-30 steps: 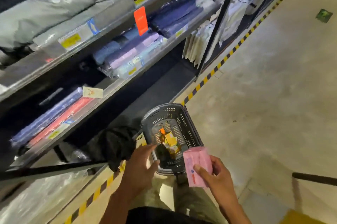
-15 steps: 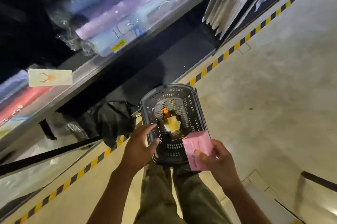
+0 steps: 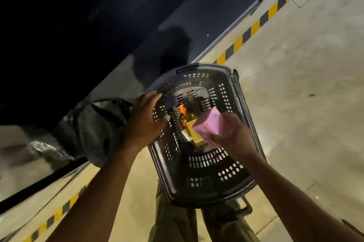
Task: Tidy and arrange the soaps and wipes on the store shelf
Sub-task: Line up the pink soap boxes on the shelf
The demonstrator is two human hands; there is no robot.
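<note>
Head view looks down into the basket on the floor. I hold the pink pack in my right hand, over the basket's right side above yellow boxes. My left hand hovers spread at the left rim, gripping nothing. Bare floor lies right; striped tape and a dark bag lie left.

The basket mouth stays open at its far end, while both hands and boxes crowd its middle.
</note>
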